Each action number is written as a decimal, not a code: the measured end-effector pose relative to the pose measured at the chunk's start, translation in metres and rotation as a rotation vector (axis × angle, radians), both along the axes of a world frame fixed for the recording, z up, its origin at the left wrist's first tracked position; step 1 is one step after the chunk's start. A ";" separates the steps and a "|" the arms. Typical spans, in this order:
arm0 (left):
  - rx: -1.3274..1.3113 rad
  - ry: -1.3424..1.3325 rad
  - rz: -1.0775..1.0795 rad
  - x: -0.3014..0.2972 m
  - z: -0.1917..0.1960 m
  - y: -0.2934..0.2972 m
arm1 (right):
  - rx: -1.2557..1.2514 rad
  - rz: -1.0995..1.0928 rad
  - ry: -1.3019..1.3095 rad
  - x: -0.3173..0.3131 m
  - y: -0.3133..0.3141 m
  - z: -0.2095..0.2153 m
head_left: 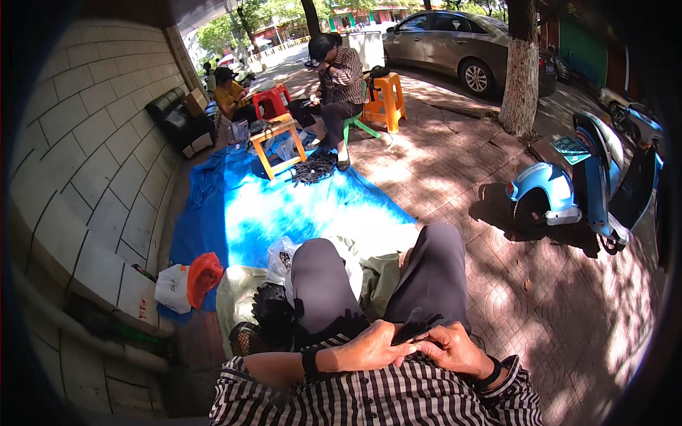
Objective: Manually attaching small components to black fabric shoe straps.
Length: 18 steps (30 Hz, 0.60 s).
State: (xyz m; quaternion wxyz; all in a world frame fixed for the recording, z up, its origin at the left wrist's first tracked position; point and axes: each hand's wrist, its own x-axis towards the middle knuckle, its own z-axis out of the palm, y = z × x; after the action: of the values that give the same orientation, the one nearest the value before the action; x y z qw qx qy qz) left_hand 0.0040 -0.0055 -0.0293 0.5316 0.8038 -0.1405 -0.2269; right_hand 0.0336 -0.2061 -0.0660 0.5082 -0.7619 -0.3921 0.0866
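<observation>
The left hand [373, 346] and right hand [455, 348] pinch a black piece [418, 324] together, before the striped shirt [355, 394]. With both on it, I'd judge it unfinished; the black bundle [273, 311] beside the left leg [320, 280] and dark heap [312, 170] on the blue sheet [202, 224] may be done or waiting, I can't tell

A white bag [169, 295] at lower left bears a short line of dark lettering [172, 287]; red written marks [143, 307] stand low on the block wall [92, 145]. A teal plate [568, 150] on the blue scooter [598, 183] carries pale characters, seemingly letters and numbers, though too small to make out surely.
</observation>
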 end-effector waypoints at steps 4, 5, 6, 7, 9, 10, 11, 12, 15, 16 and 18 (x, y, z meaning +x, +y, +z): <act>-0.010 -0.046 0.132 0.001 -0.009 0.000 | 0.030 -0.085 0.031 -0.003 0.008 0.001; -0.119 -0.081 0.200 0.003 -0.022 0.002 | 0.051 -0.134 -0.013 -0.004 0.010 0.001; -0.123 -0.097 0.212 0.009 -0.023 0.004 | 0.070 -0.192 -0.055 -0.003 0.010 0.000; -0.184 0.009 0.223 0.014 -0.023 0.006 | 0.039 -0.191 -0.266 0.001 0.010 -0.004; -0.289 0.152 0.266 0.017 -0.017 0.006 | -0.030 -0.214 -0.429 0.003 0.013 -0.003; -0.295 0.140 0.275 0.018 -0.020 0.005 | -0.043 -0.219 -0.480 0.004 0.014 -0.006; -0.299 0.095 0.276 0.019 -0.029 0.002 | -0.110 -0.205 -0.559 0.007 0.012 -0.015; -0.303 0.054 0.278 0.018 -0.033 0.000 | -0.109 -0.193 -0.567 0.007 0.013 -0.014; -0.225 0.086 0.294 0.019 -0.035 0.004 | -0.207 -0.194 -0.783 0.006 0.014 -0.014; -0.177 0.131 0.271 0.018 -0.034 0.005 | -0.207 -0.184 -0.791 0.005 0.014 -0.015; -0.154 0.123 0.255 0.016 -0.031 0.005 | -0.147 -0.157 -0.711 0.004 0.014 -0.015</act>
State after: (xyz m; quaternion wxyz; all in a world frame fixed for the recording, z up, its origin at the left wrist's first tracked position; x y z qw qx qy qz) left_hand 0.0195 -0.0005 -0.0603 0.6239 0.7565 -0.0217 -0.1950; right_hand 0.0374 -0.1920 -0.0815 0.2894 -0.8065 -0.4773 -0.1949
